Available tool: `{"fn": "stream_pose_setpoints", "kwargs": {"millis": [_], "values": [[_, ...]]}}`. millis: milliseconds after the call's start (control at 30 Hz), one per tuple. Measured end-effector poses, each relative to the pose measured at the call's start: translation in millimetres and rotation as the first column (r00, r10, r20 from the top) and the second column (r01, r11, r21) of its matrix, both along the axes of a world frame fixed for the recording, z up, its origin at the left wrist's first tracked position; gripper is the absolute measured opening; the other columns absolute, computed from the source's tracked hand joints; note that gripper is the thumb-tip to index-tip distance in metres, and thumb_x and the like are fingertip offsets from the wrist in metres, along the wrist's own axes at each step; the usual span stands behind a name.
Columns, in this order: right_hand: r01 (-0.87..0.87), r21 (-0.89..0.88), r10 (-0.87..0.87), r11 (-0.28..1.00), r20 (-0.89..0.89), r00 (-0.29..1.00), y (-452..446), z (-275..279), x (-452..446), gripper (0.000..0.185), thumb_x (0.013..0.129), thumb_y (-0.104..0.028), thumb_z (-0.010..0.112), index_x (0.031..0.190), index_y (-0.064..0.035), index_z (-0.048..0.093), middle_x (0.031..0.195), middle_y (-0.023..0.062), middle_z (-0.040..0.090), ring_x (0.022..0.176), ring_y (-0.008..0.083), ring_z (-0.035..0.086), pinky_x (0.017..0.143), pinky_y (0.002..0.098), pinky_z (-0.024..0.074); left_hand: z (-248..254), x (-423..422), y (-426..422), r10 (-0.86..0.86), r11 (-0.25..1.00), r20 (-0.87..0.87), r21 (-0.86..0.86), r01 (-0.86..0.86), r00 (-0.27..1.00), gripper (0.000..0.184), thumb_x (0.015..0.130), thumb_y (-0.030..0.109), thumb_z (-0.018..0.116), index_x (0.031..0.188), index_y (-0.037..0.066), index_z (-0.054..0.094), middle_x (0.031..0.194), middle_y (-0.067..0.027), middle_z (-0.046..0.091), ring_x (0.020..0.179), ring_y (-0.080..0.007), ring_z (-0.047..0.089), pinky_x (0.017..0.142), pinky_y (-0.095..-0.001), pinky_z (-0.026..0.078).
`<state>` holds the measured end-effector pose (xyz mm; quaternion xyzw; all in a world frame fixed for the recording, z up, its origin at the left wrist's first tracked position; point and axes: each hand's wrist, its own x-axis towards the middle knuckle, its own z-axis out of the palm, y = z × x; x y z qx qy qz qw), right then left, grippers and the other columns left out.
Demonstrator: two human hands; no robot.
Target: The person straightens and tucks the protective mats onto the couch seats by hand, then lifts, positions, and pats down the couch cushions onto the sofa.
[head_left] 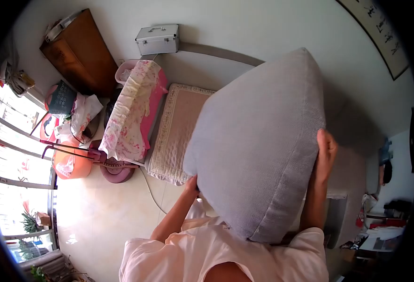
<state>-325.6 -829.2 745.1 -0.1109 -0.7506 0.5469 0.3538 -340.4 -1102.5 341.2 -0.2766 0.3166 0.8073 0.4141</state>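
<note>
A large grey cushion (258, 136) is held up, tilted, in front of my chest. At its lower left edge is my left hand (192, 184), closed on the cushion, with its fingers partly hidden behind the fabric. On the right side, my right hand (326, 144) presses against the cushion's edge, fingers bent around it. Behind the cushion, a quilted seat mat (181, 127) with a patterned border lies to the left, partly covered by it.
A pink stand under a floral cloth (134, 110) is left of the mat. A silver case (157, 39) rests by the wall. Farther left are a brown wooden board (82, 56) and an orange bucket (71, 162). A cable (149, 190) crosses the floor.
</note>
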Motion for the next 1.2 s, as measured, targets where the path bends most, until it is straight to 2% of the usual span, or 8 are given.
{"fn": "stream_pose_setpoints", "kwargs": {"millis": [100, 200, 433, 567, 800, 967, 1100, 1200], "values": [[-0.031, 0.212, 0.033, 0.977, -0.003, 0.999, -41.2, 67.1, 0.2, 0.039, 0.086, -0.016, 0.053, 0.055, -0.0102, 0.031, 0.053, -0.0075, 0.025, 0.05, 0.0018, 0.022, 0.045, 0.0232, 0.0167, 54.0, -1.9, 26.1, -0.076, 0.993, -0.071, -0.092, 0.069, 0.995, 0.04, 0.089, 0.028, 0.044, 0.117, 0.0, 0.045, 0.111, -0.0139, 0.055, 0.099, -0.0281, 0.055, 0.083, -0.0414, 0.048], [-0.099, 0.406, 0.062, 0.908, 0.105, 0.993, -91.3, 113.9, -16.6, 0.04, 0.085, -0.021, 0.055, 0.054, -0.0082, 0.034, 0.05, -0.0074, 0.028, 0.045, 0.0016, 0.027, 0.04, 0.0218, 0.0206, 66.9, 4.8, 54.0, -0.081, 0.99, -0.122, 0.105, 0.094, 0.989, 0.038, 0.089, 0.027, 0.044, 0.116, 0.0, 0.045, 0.111, -0.0141, 0.055, 0.098, -0.0285, 0.055, 0.083, -0.0419, 0.048], [-0.664, 0.313, 0.586, 0.679, 0.315, 0.747, -184.3, 23.2, -160.3, 0.026, 0.085, -0.017, 0.049, 0.066, 0.0012, 0.052, 0.057, 0.0075, 0.056, 0.051, 0.0149, 0.056, 0.052, 0.03, 0.044, -19.4, 5.1, 25.8, 0.051, 0.704, -0.09, 0.709, 0.028, 0.995, 0.035, 0.089, 0.022, 0.043, 0.115, -0.001, 0.045, 0.109, -0.0147, 0.056, 0.098, -0.0292, 0.055, 0.083, -0.0431, 0.047], [-0.672, 0.356, 0.573, 0.649, 0.352, 0.74, -160.8, -57.6, -147.2, 0.018, 0.084, -0.017, 0.053, 0.076, -0.0005, 0.054, 0.061, 0.0087, 0.056, 0.06, 0.017, 0.057, 0.056, 0.0291, 0.0432, -69.0, 31.5, -96.8, 0.056, 0.998, 0.072, -0.032, -0.054, 0.996, 0.035, 0.09, 0.01, 0.039, 0.12, -0.005, 0.036, 0.105, -0.0294, 0.052, 0.089, -0.0378, 0.058, 0.077, -0.0406, 0.052], [-0.289, -0.187, 0.344, 0.939, 0.54, 0.768, 2.1, -278.5, 22.7, 0.012, 0.087, -0.011, 0.051, 0.09, -0.0003, 0.055, 0.077, 0.006, 0.06, 0.066, 0.0101, 0.057, 0.061, 0.0218, 0.0465, -81.2, 90.8, -225.9, -0.037, 0.835, 0.116, -0.542, 0.095, 0.993, 0.026, 0.086, 0.011, 0.048, 0.109, 0.002, 0.045, 0.089, -0.0191, 0.061, 0.074, -0.0288, 0.063, 0.061, -0.033, 0.054], [0.238, -0.325, 0.171, 0.915, 0.848, 0.501, 47.8, -392.5, 189.3, 0.015, 0.085, -0.021, 0.055, 0.09, -0.0066, 0.057, 0.08, 0.005, 0.062, 0.063, 0.0122, 0.06, 0.051, 0.0224, 0.0458, -85.2, 53.4, -205.7, -0.291, 0.635, 0.023, -0.743, 0.211, 0.956, 0.034, 0.082, 0.017, 0.055, 0.113, 0.006, 0.046, 0.083, -0.0107, 0.061, 0.065, -0.0188, 0.061, 0.054, -0.0267, 0.049], [0.461, -0.33, 0.157, 0.824, 0.914, 0.374, 51.9, -446.6, 235.8, 0.014, 0.083, -0.021, 0.056, 0.086, -0.0063, 0.056, 0.072, 0.0056, 0.061, 0.054, 0.0139, 0.059, 0.041, 0.0251, 0.0436, -138.7, -21.3, -162.2, -0.738, 0.366, -0.241, -0.928, 0.073, 0.63, 0.051, 0.076, 0.02, 0.063, 0.12, 0.003, 0.043, 0.088, -0.0117, 0.063, 0.072, -0.0253, 0.062, 0.062, -0.0332, 0.049], [0.422, -0.422, 0.176, 0.802, 0.843, 0.509, 64.2, -494.6, 233.7, 0.013, 0.081, -0.016, 0.058, 0.087, -0.0048, 0.056, 0.073, 0.0073, 0.06, 0.058, 0.0167, 0.06, 0.046, 0.0268, 0.0467, -43.1, -86.6, -69.9, -0.88, 0.302, -0.328, -0.945, -0.128, 0.343, 0.061, 0.074, 0.02, 0.065, 0.125, 0.003, 0.037, 0.113, -0.018, 0.052, 0.102, -0.0328, 0.05, 0.085, -0.0389, 0.042]]}}
